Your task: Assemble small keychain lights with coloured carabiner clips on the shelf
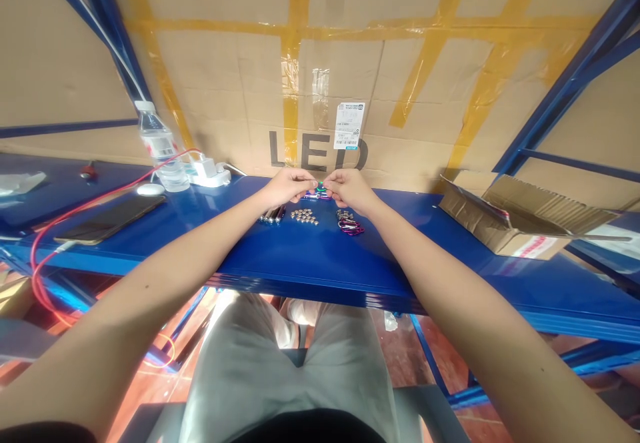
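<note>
My left hand (290,185) and my right hand (349,188) meet over the back of the blue table, fingertips pinched together and almost touching. Whatever is between the fingers is too small to make out. Just behind and below the fingertips lie shiny green and purple pieces (316,195), partly hidden by the hands. Dark, shiny rod-like pieces (273,214) lie beneath my left hand. Several small metal parts (304,216) are spread beside them. Under my right hand is a pile of purple and silver loop-shaped pieces, perhaps carabiners (351,227), with more small metal bits (344,214) behind.
An open cardboard box (520,220) stands at the right. On the left are a water bottle (163,150), a phone (113,220), a white power strip (209,175) and a red cable (95,195). A large carton (225,83) walls off the back.
</note>
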### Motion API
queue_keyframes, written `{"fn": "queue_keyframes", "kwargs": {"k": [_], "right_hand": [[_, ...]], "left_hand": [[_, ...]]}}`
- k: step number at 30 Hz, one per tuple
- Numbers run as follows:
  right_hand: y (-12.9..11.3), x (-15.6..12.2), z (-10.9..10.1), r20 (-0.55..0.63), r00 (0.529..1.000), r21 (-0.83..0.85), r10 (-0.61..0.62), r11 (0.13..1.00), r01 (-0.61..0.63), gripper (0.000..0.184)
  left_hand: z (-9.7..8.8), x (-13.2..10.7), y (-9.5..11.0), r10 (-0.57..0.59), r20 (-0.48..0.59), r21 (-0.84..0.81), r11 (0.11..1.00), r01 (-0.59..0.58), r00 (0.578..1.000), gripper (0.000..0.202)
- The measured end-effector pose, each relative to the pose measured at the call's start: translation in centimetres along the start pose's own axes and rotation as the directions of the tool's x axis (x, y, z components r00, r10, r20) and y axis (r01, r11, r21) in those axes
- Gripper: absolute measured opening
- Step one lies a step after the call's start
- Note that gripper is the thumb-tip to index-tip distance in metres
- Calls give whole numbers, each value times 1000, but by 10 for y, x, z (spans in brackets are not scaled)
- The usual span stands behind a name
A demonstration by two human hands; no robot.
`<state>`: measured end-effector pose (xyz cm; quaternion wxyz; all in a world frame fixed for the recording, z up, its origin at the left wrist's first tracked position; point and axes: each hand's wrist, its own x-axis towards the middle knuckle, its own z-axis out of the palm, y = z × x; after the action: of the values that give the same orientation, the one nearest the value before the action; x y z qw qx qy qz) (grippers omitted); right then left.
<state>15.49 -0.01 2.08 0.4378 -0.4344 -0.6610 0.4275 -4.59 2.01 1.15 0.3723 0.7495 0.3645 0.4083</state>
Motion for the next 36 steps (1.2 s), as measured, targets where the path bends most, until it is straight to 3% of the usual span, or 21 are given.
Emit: {"fn": "queue_keyframes", "kwargs": {"k": [5,9,17,22,26,32,36], "right_hand": [[-6,-6,0,41,999,-95,34,995,-30,19],[-8,-8,0,84,994,-71,72,995,-66,24],[-4,-5,-2,134,987,-117,95,990,-79,20],[-3,-1,-20,86,988,-295,131,950,-100,16],[-4,1,-39,64,978,-332,196,929,-165,16],[-11,-4,-58,227,922,-401,313,893,-204,16],[-15,-9,-64,323,848,-515,421,830,-215,24]], "left_hand": [[3,-1,2,-34,11,-26,999,34,999,21],[8,0,2,-36,4,-61,997,36,999,20],[6,1,5,-112,-91,-61,992,106,990,18],[1,3,0,-132,-139,-2,991,133,981,17],[0,4,-3,-132,-127,38,990,138,983,20],[9,-2,6,-36,-51,104,994,41,998,14],[14,-1,3,8,-21,128,992,-5,1000,11]]}}
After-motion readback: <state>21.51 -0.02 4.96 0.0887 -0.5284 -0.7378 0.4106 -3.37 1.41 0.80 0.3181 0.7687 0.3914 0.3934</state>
